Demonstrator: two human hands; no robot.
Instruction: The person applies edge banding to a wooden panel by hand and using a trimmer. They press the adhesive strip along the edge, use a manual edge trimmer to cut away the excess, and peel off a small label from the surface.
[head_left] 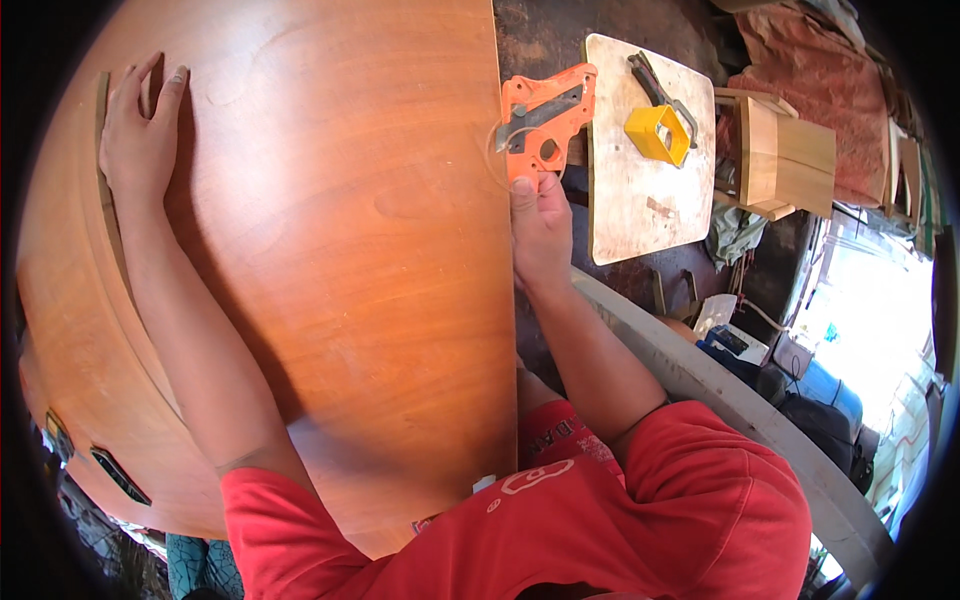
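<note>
Head view: the left hand [142, 130] lies along a thin wooden strip [113, 225]; whether its fingers grip, I cannot tell. A glossy, wood-grained board [370, 250] spans the middle. The right hand [543, 232] pinches the flat, gun-shaped orange tool [552, 120] at the board's right edge: apparently a positioning step, whose next move calls for careful alignment.

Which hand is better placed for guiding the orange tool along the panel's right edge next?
The right hand, I'd judge: it grips the orange tool at the wooden panel's right edge. The left hand is far across, on the panel's left side.
</note>
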